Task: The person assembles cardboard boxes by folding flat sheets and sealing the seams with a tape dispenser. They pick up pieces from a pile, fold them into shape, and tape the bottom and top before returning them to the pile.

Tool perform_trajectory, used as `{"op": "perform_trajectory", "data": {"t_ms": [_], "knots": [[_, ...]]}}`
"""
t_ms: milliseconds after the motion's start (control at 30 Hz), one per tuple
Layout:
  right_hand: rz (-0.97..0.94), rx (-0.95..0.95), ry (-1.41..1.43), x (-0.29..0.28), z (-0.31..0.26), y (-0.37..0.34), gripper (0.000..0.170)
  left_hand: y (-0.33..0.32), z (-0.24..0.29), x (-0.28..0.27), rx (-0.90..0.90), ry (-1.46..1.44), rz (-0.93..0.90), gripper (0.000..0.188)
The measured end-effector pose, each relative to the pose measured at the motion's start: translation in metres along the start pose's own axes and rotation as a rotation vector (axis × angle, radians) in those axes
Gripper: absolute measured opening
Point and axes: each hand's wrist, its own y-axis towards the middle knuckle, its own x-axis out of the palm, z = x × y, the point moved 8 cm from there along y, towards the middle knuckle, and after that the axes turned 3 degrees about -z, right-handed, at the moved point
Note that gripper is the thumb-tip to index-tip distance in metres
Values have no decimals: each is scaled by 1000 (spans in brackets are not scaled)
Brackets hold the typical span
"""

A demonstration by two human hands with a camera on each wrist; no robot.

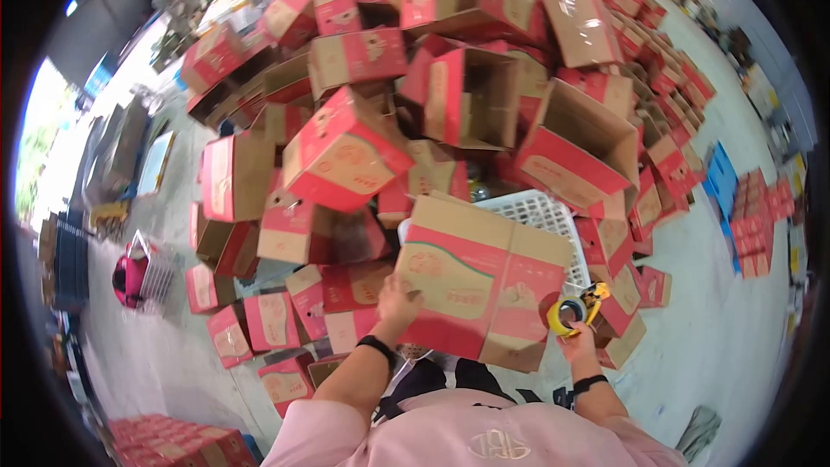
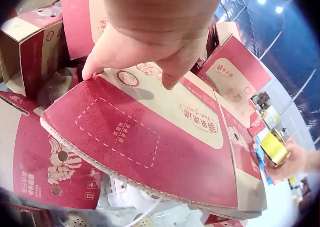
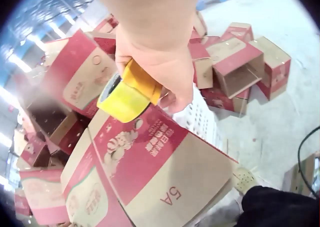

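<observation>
A flattened red and tan cardboard box [image 1: 454,294] lies in front of the person, over a white plastic crate [image 1: 543,207]. My left hand [image 1: 398,303] grips it at its left edge; the left wrist view shows thumb and fingers [image 2: 170,77] against the printed panel. In my right hand [image 1: 577,346] is a tape dispenser [image 3: 142,82] with a roll of yellow tape [image 3: 121,103], held near the box's right edge. The right wrist view shows the roll over the box's printed red band.
A large heap of empty red and tan boxes [image 1: 363,151] fills the space ahead, many gaping. Flat stacks of boxes [image 1: 177,443] lie at the lower left. A white basket [image 1: 157,277] stands at left. More red boxes [image 1: 752,225] sit by a blue pallet at right.
</observation>
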Motion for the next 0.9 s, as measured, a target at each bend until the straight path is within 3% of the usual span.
{"op": "perform_trajectory", "data": {"t_ms": [67, 100, 133, 167, 233, 300, 367, 400, 467, 533, 567, 633, 667, 733, 800, 900], "knots": [[18, 57, 125, -21, 20, 28, 47, 9, 1, -21, -146, -150, -64, 79], [-36, 92, 241, -16, 25, 30, 48, 32, -47, 3, -129, -127, 43, 74], [-182, 47, 408, -9, 28, 44, 49, 32, -44, 4, -86, -312, -108, 67], [-142, 45, 387, -16, 29, 45, 48, 26, -27, 2, -53, -495, -263, 59], [-99, 30, 407, -20, 18, 43, 47, 2, 25, -29, -67, -779, -317, 47], [-198, 60, 432, -11, -6, 23, 41, -31, 93, -72, -60, -906, -398, 42], [-131, -6, 474, -23, -28, 26, 40, -54, 133, -107, 69, -913, -396, 42], [-67, -53, 483, -33, -39, 27, 38, -62, 145, -120, 130, -953, -408, 40], [-79, -106, 479, -41, -60, 34, 37, -52, 114, -128, 148, -859, -427, 37], [-204, -211, -263, -31, -90, 22, 40, -45, 124, -132, 177, -758, -461, 35], [-121, -287, -554, 19, -133, -66, 45, -48, 146, -151, 228, -852, -243, 34], [-449, -508, -682, 77, -152, -145, 59, -75, 197, -184, 369, -1096, 107, 42], [-601, -608, -698, 104, -156, -186, 65, -78, 218, -184, 362, -1092, 88, 42], [-793, -501, -814, 140, -153, -249, 72, -82, 241, -192, 437, -1120, 115, 56], [-732, -806, -1298, 164, -154, -282, 76, -69, 252, -185, 396, -1005, 49, 60], [-719, -688, -1168, 168, -149, -255, 77, -50, 244, -177, 419, -896, -3, 65]]}}
